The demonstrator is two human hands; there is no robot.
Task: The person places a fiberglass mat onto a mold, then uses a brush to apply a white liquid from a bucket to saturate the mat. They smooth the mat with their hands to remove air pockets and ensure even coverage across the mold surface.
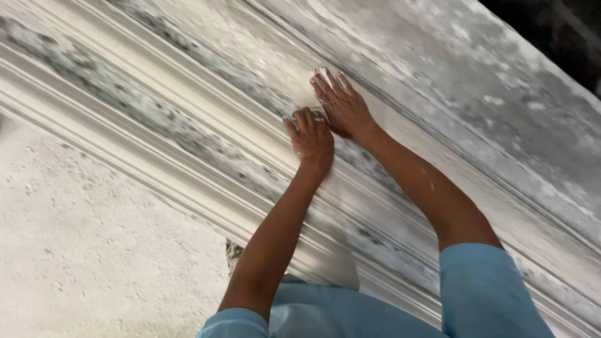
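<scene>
Both my arms reach up to a long white plaster moulding [188, 134] that runs diagonally across the view. My right hand [341, 106] lies flat on the moulding with its fingers stretched out and smeared with white plaster. My left hand [311, 138] is just below it, fingers curled and pressed against the same band of plaster; whether it grips anything small is hidden. The two hands touch each other. I wear light blue short sleeves [485, 288].
A rough, pale, speckled wall surface [94, 250] fills the lower left. Above the moulding spreads a grey, patchy damp plaster surface [476, 81]. A dark opening [557, 31] shows at the top right corner. Grey mottled bands run along the moulding's grooves.
</scene>
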